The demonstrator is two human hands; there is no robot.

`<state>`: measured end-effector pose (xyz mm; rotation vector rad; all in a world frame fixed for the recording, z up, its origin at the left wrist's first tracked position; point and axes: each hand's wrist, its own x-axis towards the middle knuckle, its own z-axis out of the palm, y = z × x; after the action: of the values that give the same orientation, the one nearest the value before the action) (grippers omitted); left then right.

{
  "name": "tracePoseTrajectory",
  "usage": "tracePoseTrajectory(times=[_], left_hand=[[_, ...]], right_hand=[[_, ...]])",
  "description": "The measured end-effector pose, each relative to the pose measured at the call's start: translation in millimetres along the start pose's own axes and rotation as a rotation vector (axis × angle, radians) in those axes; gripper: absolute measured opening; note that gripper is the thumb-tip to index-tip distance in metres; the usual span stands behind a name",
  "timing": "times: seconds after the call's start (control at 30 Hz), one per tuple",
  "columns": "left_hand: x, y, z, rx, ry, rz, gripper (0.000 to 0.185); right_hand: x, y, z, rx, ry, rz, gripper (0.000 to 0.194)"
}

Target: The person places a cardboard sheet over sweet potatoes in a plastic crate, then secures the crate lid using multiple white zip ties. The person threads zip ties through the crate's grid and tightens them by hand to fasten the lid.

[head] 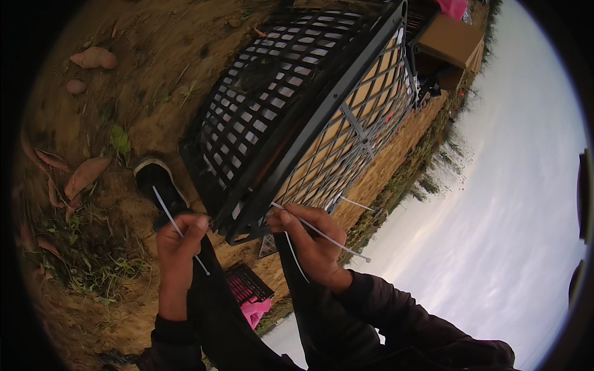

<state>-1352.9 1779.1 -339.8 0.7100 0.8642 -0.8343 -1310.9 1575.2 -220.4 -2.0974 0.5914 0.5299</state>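
Observation:
A black plastic crate [222, 109] with a lattice lid [359, 127] stands tilted in the view before me, its near corner close to both hands. My left hand [177, 255] pinches a white plastic cable tie [164, 204] between thumb and fingers, a little apart from the crate. Another white cable tie [332, 239] is held in my right hand [313, 243], its thin end at the lid's edge. A further white tie end [295, 259] shows below the right hand; where it begins is hidden. Farther along, one more tie [356, 203] sticks out from the lid's side.
Sweet potatoes [88, 176] lie on the soil at left, with leafy vines [93, 264] below them. My shoe [160, 181] is beside the crate. A cardboard box [452, 41] is beyond it. Another crate [250, 283] with pink material [255, 311] appears behind my legs.

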Motion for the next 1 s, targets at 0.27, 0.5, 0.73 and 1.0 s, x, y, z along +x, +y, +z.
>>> tracePoseTrajectory(times=[0.27,0.5,0.73,1.0], left_hand=[[49,21,29,0.260,0.066,0.159,0.023],[66,25,34,0.535,0.012,0.201,0.018],[67,31,28,0.673,-0.099,0.347,0.016],[83,31,22,0.667,-0.135,0.344,0.017]], right_hand=[[21,10,1,-0.317,0.007,-0.259,0.018],[29,10,-2,-0.406,0.018,-0.481,0.018],[23,4,13,-0.085,0.156,-0.031,0.015],[10,-21,32,0.441,0.353,0.428,0.025]])
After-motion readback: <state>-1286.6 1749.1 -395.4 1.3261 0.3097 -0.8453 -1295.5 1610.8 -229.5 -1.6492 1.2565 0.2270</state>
